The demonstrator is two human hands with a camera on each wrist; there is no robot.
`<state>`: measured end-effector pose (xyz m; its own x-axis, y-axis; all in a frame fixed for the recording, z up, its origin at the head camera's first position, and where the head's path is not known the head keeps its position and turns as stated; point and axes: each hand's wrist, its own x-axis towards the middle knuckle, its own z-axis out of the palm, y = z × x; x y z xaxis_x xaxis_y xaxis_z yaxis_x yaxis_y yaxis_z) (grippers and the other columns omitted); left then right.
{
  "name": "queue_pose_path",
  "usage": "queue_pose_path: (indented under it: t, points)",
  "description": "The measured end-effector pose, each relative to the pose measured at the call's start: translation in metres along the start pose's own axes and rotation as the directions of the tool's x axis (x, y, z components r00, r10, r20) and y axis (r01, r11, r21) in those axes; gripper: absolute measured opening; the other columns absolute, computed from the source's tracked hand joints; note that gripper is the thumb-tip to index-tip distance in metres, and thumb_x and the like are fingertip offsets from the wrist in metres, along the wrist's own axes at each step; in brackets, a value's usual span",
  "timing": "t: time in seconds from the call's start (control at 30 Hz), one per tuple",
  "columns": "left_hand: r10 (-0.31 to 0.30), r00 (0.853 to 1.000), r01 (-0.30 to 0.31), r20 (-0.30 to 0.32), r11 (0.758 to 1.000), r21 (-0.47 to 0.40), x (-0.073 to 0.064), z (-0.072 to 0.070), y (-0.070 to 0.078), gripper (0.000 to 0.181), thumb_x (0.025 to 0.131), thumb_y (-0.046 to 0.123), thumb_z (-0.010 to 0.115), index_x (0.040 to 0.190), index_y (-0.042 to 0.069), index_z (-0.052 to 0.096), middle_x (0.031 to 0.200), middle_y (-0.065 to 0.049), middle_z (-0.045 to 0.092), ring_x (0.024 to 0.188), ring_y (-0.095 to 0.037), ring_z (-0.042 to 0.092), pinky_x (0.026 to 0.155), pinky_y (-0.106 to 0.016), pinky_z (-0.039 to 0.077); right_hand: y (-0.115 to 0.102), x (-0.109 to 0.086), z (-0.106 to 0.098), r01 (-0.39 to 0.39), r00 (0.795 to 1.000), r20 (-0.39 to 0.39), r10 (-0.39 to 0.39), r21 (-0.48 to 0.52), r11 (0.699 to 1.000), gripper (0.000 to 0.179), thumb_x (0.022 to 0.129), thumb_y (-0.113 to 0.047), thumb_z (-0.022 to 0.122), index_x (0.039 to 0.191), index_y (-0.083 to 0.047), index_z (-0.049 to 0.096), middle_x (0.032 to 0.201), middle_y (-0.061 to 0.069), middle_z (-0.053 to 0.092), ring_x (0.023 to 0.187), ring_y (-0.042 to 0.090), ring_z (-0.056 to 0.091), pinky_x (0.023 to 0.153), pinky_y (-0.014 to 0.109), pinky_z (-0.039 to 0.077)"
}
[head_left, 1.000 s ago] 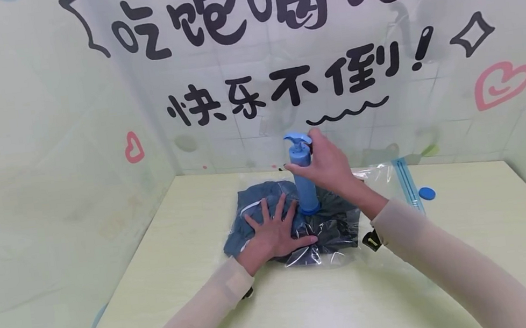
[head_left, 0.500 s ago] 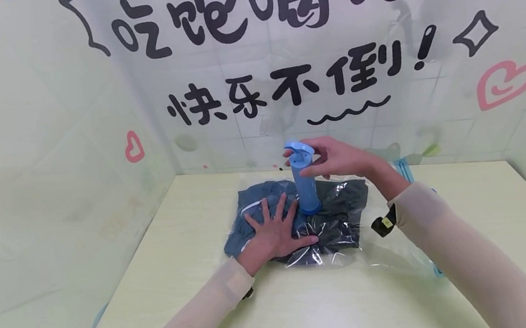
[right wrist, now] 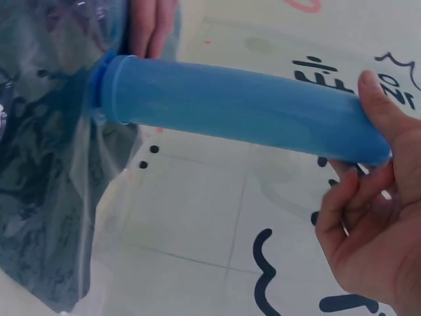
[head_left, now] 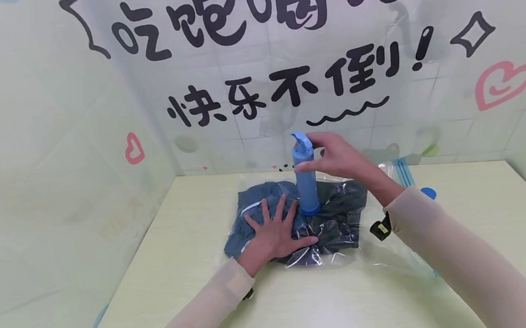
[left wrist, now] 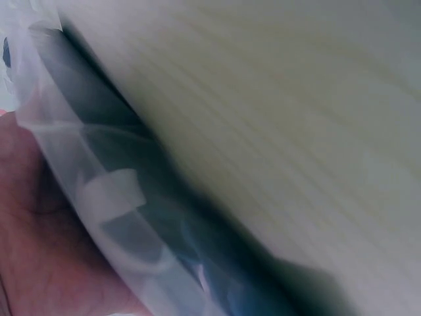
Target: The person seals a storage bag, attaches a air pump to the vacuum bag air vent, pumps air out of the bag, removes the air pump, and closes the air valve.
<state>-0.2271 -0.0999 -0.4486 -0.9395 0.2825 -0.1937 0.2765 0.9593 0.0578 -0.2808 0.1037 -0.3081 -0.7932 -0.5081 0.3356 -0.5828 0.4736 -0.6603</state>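
Note:
A clear vacuum storage bag holds folded clothes, blue-grey at the left and dark at the right. My left hand lies on it, fingers spread, pressing the bag beside a blue hand pump. The pump stands nearly upright with its base on the bag. At its top, my right hand grips it, thumb on the barrel and fingers behind, just below the handle. In the right wrist view the thumb and curled fingers of this hand close about the upper end of the pump.
A blue zip strip edges the bag's right end, partly behind the right forearm. A round blue cap lies on the pale wooden table. Behind rises a wall sheet with black lettering.
The pump's handle went down, then rose slightly and turned in view. My right hand shifted lower and to the right against the pump's top. My left hand has stayed in place.

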Motion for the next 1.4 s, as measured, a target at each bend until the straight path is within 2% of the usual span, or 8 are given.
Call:
queue_pose_path:
  t: [0.3,0.47,0.6,0.73,0.9,0.97,1.2,1.4]
  points:
    - [0.011,1.000,-0.011,-0.005,1.000,-0.024,0.001,0.001,-0.001,0.109,0.080,0.092,0.042,0.165,0.032,0.009,0.170,-0.002,-0.008,0.147,-0.051,-0.011,0.097,-0.086,0.003,-0.010,-0.004,0.030,-0.050,0.965,-0.262,-0.005,-0.204,0.978,0.048,0.080,-0.038,0.088,0.101,-0.009,0.056,0.092,0.006,0.063,0.080,0.025,0.060,0.064,0.039,0.046]
    - [0.013,1.000,-0.013,0.002,0.999,-0.030,0.001,0.001,0.000,0.109,0.080,0.092,0.041,0.165,0.033,0.007,0.169,-0.001,-0.010,0.147,-0.051,-0.013,0.097,-0.086,0.002,-0.008,-0.003,0.038,-0.065,0.945,-0.328,-0.011,-0.221,0.973,0.046,0.083,-0.034,0.085,0.098,-0.008,0.050,0.083,0.006,0.054,0.071,0.025,0.054,0.061,0.039,0.043]
    - [0.009,1.000,-0.009,0.006,1.000,-0.024,0.001,0.001,0.000,0.109,0.080,0.093,0.039,0.165,0.033,0.006,0.169,0.000,-0.013,0.147,-0.050,-0.014,0.096,-0.086,0.001,-0.004,-0.002,0.034,-0.041,0.971,-0.239,0.007,-0.140,0.989,0.043,0.085,-0.033,0.084,0.100,-0.008,0.052,0.085,0.006,0.054,0.076,0.025,0.055,0.067,0.040,0.044]
    - [0.004,1.000,-0.004,0.005,1.000,-0.007,0.001,0.000,0.000,0.110,0.079,0.094,0.038,0.165,0.033,0.007,0.169,0.000,-0.012,0.147,-0.050,-0.014,0.097,-0.086,0.000,0.005,-0.001,0.019,0.010,1.000,0.017,-0.012,0.084,0.996,0.039,0.091,-0.022,0.080,0.120,-0.005,0.060,0.111,0.010,0.064,0.102,0.026,0.062,0.084,0.043,0.052]
    - [-0.004,1.000,0.004,0.011,1.000,0.002,0.000,-0.002,0.000,0.110,0.078,0.094,0.038,0.165,0.033,0.007,0.169,0.000,-0.012,0.147,-0.050,-0.013,0.098,-0.085,0.001,0.010,-0.001,0.003,-0.048,0.956,0.291,-0.041,0.295,0.954,0.048,0.096,-0.011,0.073,0.140,-0.004,0.053,0.134,0.011,0.061,0.115,0.031,0.061,0.075,0.049,0.054]
    - [-0.007,1.000,0.007,0.022,1.000,0.000,-0.001,-0.003,0.000,0.111,0.079,0.094,0.038,0.165,0.033,0.006,0.169,0.000,-0.013,0.147,-0.050,-0.013,0.098,-0.085,0.001,0.011,-0.002,0.002,-0.067,0.949,0.313,-0.028,0.291,0.954,0.048,0.098,-0.012,0.071,0.141,-0.004,0.052,0.132,0.013,0.062,0.109,0.033,0.064,0.066,0.048,0.053]
    - [0.001,1.000,-0.001,0.014,1.000,-0.010,-0.002,-0.002,0.001,0.110,0.080,0.092,0.041,0.165,0.031,0.009,0.170,-0.002,-0.008,0.147,-0.052,-0.010,0.098,-0.085,0.004,0.010,0.000,0.010,0.031,0.965,0.250,-0.078,0.187,0.982,0.044,0.095,-0.013,0.075,0.133,0.001,0.057,0.124,0.012,0.064,0.124,0.030,0.057,0.094,0.048,0.051]
    - [0.006,1.000,-0.006,0.008,1.000,-0.017,-0.001,-0.001,-0.001,0.109,0.080,0.092,0.041,0.165,0.031,0.008,0.170,-0.002,-0.008,0.147,-0.052,-0.011,0.098,-0.086,0.003,0.006,-0.001,0.018,0.052,0.990,0.130,-0.053,0.013,0.999,0.039,0.091,-0.023,0.080,0.121,-0.004,0.063,0.113,0.006,0.067,0.109,0.025,0.061,0.080,0.043,0.050]
